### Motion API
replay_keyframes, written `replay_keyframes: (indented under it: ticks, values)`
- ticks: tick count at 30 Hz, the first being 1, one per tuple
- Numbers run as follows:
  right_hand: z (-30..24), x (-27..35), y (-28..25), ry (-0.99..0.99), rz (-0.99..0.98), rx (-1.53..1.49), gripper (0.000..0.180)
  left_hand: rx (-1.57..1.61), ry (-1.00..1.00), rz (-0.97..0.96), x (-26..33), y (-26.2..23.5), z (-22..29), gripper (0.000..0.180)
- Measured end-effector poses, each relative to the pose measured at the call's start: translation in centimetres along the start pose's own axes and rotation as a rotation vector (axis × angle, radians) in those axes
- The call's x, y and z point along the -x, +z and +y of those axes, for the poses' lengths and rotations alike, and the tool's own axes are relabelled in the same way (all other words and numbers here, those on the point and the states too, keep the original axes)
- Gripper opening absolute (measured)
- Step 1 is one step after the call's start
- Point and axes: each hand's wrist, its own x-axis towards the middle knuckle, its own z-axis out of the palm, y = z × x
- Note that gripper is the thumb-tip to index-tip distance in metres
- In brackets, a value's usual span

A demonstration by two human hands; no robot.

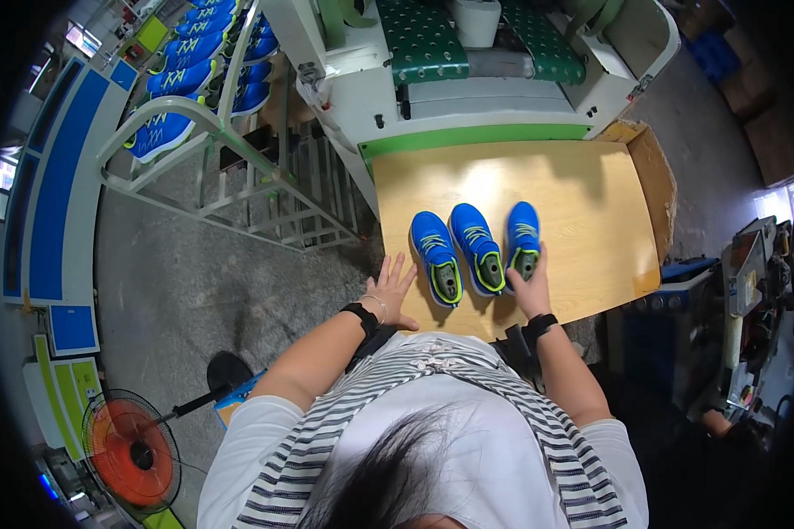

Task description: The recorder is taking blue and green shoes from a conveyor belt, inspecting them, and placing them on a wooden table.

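Note:
Three blue sneakers with lime-green collars and laces stand on a light wooden table, toes pointing away from me. My right hand is closed around the heel end of the right sneaker. Close to its left stands the middle sneaker, and beside that the left sneaker. Dark grey-green inserts show inside the shoe openings. At the table's left edge my left hand lies with fingers spread, near the left sneaker but apart from it, holding nothing.
Behind the wooden table stands a pale machine with green perforated belts. A metal rack at the far left carries several blue sneakers. Cardboard borders the table's right side. An orange fan stands at lower left.

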Motion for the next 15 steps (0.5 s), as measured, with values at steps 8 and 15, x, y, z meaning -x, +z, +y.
replay_keyframes:
  ticks: [8,15]
  values:
    - [-0.5,1.3,2.1,-0.072,-0.108,-0.015,0.084,-0.023,-0.002,0.021,-0.3,0.6,-0.4,0.129]
    - [-0.4,1.7,2.9,-0.093,-0.026,0.06,0.083,-0.039,0.021,0.051,-0.1,1.0,-0.5,0.13]
